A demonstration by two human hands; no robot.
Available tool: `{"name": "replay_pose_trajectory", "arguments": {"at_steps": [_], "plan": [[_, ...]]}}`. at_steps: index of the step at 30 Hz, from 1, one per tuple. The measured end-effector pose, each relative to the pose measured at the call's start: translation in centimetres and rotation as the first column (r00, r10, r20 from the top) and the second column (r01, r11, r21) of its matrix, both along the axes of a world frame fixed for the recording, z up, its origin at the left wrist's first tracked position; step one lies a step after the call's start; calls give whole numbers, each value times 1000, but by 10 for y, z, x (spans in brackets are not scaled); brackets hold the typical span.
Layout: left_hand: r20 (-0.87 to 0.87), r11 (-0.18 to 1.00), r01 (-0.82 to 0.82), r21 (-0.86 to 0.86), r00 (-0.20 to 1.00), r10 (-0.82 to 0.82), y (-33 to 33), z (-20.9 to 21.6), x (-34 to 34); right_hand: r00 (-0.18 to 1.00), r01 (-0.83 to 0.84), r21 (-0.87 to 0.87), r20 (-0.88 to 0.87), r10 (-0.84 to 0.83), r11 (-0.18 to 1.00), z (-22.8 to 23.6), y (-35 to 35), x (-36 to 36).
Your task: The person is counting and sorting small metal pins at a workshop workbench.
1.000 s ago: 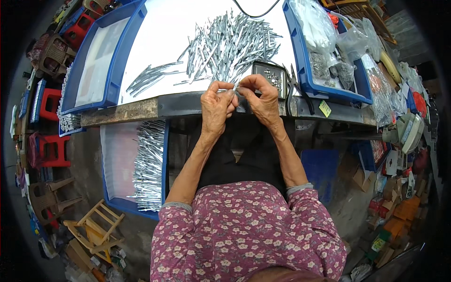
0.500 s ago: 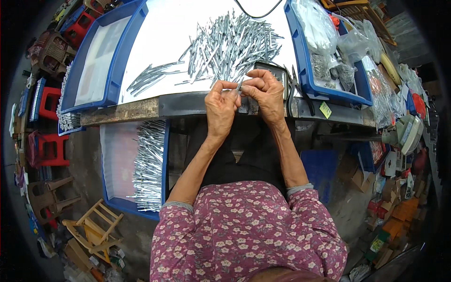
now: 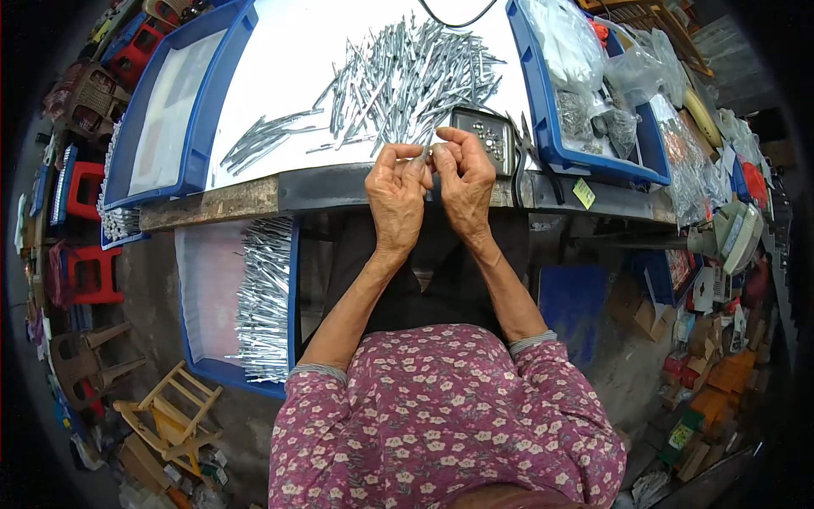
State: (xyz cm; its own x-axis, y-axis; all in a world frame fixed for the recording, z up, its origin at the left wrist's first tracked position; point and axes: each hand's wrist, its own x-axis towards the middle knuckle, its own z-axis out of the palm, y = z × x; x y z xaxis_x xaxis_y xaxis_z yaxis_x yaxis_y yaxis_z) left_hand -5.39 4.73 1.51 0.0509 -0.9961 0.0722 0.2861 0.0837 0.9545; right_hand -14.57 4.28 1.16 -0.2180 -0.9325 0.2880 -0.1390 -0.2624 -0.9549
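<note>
My left hand [image 3: 396, 197] and my right hand [image 3: 465, 180] are raised together at the near edge of the white worktable [image 3: 280, 68]. Their fingertips pinch one small silver metal piece [image 3: 426, 153] between them. Just beyond the hands lies a large heap of silver metal rods [image 3: 407, 81]. A smaller bunch of rods [image 3: 263, 140] lies to its left. A small dark tray of little metal parts [image 3: 483, 134] sits right behind my right hand.
A blue bin with plastic bags of parts [image 3: 585, 93] stands at the table's right. An empty blue tray [image 3: 170, 110] lies at the left. Below the table edge, another blue tray [image 3: 199, 297] holds a row of rods [image 3: 264, 297]. Stools and boxes crowd the floor.
Both hands have shifted slightly right and up, staying pressed together on the small piece; the fingers have turned a little.
</note>
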Motion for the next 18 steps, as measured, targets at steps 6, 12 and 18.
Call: {"name": "replay_pose_trajectory", "arguments": {"at_steps": [6,12,18], "plan": [[-91,1000,18,14,996,-17,-1,2,1,983,92,-93,-147,-105,991,-10,1,5],[-237,991,122,62,966,-104,0,6,5,995,26,4,99,-26,1000,8,-1,5],[-238,994,96,60,968,-79,-1,6,10,976,-101,-35,191,106,994,6,-1,10]]}}
